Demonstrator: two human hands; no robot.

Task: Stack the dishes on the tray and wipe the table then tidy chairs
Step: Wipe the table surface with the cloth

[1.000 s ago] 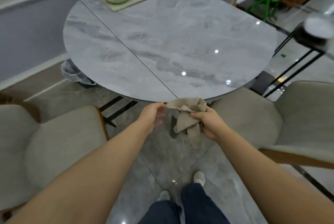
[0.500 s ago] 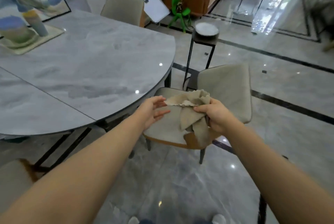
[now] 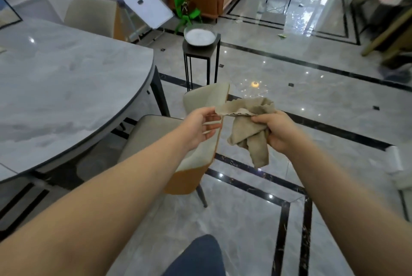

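My right hand (image 3: 278, 131) grips a bunched beige cloth (image 3: 247, 128), fingers closed round its middle, loose ends hanging toward six o'clock; my left hand (image 3: 200, 125) pinches its frilled top corner at nine o'clock of the bundle. The cloth looks light, soft and floppy; I judge it is best held by two corners to spread or fold it. The marble table (image 3: 66, 88) lies at ten o'clock; a chair (image 3: 200, 157) stands just under my hands, not yet pushed in.
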